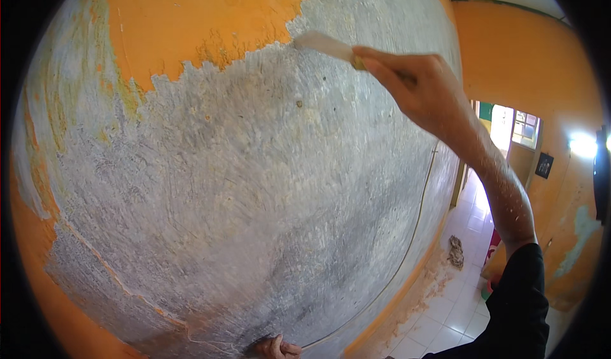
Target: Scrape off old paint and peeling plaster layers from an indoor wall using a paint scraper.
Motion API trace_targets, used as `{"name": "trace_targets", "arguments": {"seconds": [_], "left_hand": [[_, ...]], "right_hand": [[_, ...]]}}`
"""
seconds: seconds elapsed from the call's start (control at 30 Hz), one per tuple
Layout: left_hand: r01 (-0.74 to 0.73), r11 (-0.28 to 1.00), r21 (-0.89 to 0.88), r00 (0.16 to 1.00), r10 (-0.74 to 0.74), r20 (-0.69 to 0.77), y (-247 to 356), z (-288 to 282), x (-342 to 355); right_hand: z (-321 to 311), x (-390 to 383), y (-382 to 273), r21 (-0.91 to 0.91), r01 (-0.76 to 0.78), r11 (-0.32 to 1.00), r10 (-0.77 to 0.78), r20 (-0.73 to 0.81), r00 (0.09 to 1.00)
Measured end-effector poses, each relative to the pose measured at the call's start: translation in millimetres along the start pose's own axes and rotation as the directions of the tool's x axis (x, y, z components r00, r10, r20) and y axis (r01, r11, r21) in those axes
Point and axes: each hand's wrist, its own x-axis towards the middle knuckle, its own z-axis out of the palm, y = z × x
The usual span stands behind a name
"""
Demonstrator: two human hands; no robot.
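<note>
My right hand is raised high on the wall, its fingers wrapped around the handle of a paint scraper. The blade, slightly blurred, points left and meets the wall just under the ragged edge of the orange paint. Bare grey plaster with scratch marks covers most of the wall below. Low at the bottom edge, my left hand is close to the wall with its fingers curled. Whatever may be inside those fingers is hidden.
A thin line like a cable runs down the wall toward my left hand. Paint scrapings litter the white tiled floor along the wall's foot. A crumpled rag-like thing lies there too. Farther back are a bright doorway and another orange wall.
</note>
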Motion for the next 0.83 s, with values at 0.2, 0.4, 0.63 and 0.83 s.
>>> {"name": "trace_targets", "arguments": {"seconds": [0.2,0.4,0.63,0.83], "left_hand": [[0.002,0.998,-0.062,0.999,-0.006,-0.051,8.6,20.6,-3.5],[0.004,1.0,-0.027,0.998,-0.006,-0.059,7.9,14.5,-2.3],[0.064,0.998,-0.003,0.997,-0.064,0.039,15.0,9.5,1.6],[-0.128,0.979,-0.156,0.952,0.166,0.258,-86.4,-11.7,-133.8]], "right_hand": [[-5.4,33.9,-10.4,-0.087,0.033,0.996,-0.042,-0.1,0.994],[-16.6,21.2,2.7,-0.073,0.012,0.997,-0.015,-0.042,0.999],[-11.0,23.8,8.2,-0.147,0.011,0.989,-0.021,-0.065,0.998],[-2.4,23.3,12.3,-0.057,0.03,0.998,-0.033,-0.06,0.998]]}}
